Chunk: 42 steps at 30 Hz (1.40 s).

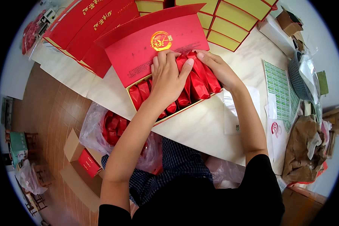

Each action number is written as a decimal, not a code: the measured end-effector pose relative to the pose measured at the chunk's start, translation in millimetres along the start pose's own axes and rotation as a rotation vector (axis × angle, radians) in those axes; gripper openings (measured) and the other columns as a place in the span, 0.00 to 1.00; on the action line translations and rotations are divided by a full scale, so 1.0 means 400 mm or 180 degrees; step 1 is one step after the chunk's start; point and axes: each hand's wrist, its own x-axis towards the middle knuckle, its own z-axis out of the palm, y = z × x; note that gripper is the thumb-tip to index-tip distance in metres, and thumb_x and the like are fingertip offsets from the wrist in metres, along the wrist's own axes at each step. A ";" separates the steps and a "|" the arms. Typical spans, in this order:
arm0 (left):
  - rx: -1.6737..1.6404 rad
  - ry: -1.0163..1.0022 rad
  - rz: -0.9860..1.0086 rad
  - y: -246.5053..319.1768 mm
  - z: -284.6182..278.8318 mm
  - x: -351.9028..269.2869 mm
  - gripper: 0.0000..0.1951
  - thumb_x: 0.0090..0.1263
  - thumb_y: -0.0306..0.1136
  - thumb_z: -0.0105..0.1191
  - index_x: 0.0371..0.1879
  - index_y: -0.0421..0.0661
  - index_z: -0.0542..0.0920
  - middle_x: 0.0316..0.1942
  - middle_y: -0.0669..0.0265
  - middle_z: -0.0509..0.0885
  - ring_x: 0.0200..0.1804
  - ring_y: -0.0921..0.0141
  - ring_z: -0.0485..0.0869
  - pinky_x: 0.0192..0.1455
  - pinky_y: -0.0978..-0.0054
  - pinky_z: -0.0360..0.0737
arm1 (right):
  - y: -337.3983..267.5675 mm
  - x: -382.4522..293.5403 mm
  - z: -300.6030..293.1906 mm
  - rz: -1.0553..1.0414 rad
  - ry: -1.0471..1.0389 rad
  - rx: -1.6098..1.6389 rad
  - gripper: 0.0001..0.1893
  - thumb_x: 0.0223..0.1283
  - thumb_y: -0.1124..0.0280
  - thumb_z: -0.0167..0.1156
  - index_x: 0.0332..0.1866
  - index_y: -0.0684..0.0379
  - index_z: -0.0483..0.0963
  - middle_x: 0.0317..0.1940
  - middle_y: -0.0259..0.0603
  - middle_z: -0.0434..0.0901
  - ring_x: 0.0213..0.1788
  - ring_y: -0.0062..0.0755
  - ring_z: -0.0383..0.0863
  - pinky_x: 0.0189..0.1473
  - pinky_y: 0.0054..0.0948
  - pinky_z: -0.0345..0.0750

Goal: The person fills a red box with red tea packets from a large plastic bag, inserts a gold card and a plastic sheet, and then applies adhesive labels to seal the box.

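An open red gift box with a yellow inner rim stands on the table, its lid folded back and bearing a gold emblem and writing. Shiny red foil packets stand in a row inside. My left hand reaches over the middle of the row, thumb against a packet top. My right hand grips the right-hand packets, which rise higher than the rest, from their right side. Finger ends of both hands are partly hidden behind the foil.
Closed red boxes lean at the back left; yellow-sided boxes are stacked behind. Green label sheets, a grey basket and a brown bag lie right. Below the table edge are a plastic bag of red packets and an open carton.
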 end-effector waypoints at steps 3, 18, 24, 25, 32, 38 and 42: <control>0.0045 0.0148 0.0045 0.005 0.004 -0.006 0.24 0.73 0.52 0.47 0.47 0.39 0.76 0.47 0.57 0.73 0.52 0.57 0.71 0.56 0.59 0.66 | 0.005 0.006 -0.001 -0.0046 -0.0008 -0.0117 0.26 0.71 0.54 0.52 0.61 0.66 0.72 0.53 0.43 0.79 0.55 0.28 0.77 0.59 0.25 0.72; 0.1251 0.0198 0.0387 -0.003 0.047 0.006 0.16 0.64 0.36 0.59 0.48 0.47 0.73 0.44 0.63 0.74 0.48 0.62 0.74 0.48 0.63 0.70 | 0.065 0.022 0.029 -0.1256 0.0282 -0.2704 0.21 0.68 0.67 0.57 0.56 0.65 0.59 0.40 0.53 0.80 0.39 0.40 0.82 0.44 0.34 0.77; 0.0043 0.0563 0.0251 -0.025 -0.067 -0.032 0.15 0.70 0.32 0.52 0.54 0.43 0.73 0.49 0.54 0.75 0.54 0.55 0.73 0.57 0.57 0.69 | 0.047 0.013 0.011 -0.0499 0.0584 -0.2132 0.19 0.72 0.59 0.51 0.54 0.67 0.64 0.41 0.53 0.82 0.46 0.46 0.83 0.48 0.35 0.76; -0.0327 0.0764 0.0180 -0.050 -0.103 -0.063 0.16 0.71 0.32 0.50 0.56 0.42 0.71 0.52 0.53 0.74 0.56 0.53 0.72 0.60 0.56 0.68 | 0.040 0.011 0.015 -0.0354 0.0698 -0.2168 0.20 0.73 0.58 0.50 0.54 0.67 0.65 0.42 0.53 0.82 0.46 0.46 0.83 0.49 0.36 0.76; -0.1677 0.0719 -0.1165 -0.075 -0.091 -0.274 0.33 0.79 0.39 0.39 0.74 0.34 0.43 0.75 0.47 0.48 0.77 0.55 0.48 0.77 0.62 0.45 | 0.024 0.022 0.122 0.0512 0.0563 -0.3502 0.40 0.70 0.36 0.35 0.57 0.70 0.70 0.50 0.62 0.78 0.55 0.60 0.77 0.58 0.49 0.72; -0.1834 0.0771 -0.1163 -0.085 -0.078 -0.274 0.38 0.79 0.46 0.40 0.73 0.32 0.40 0.76 0.42 0.42 0.78 0.51 0.42 0.78 0.60 0.41 | 0.014 0.023 0.203 0.0434 0.0533 -0.3705 0.43 0.65 0.32 0.40 0.64 0.66 0.66 0.59 0.64 0.72 0.63 0.59 0.71 0.64 0.44 0.66; -0.2096 0.0902 -0.1087 -0.100 -0.067 -0.271 0.39 0.78 0.49 0.39 0.73 0.31 0.40 0.76 0.40 0.40 0.78 0.49 0.39 0.78 0.58 0.39 | 0.057 0.040 0.204 0.0302 0.0809 -0.3956 0.44 0.62 0.31 0.43 0.67 0.63 0.64 0.58 0.65 0.74 0.63 0.60 0.71 0.65 0.44 0.66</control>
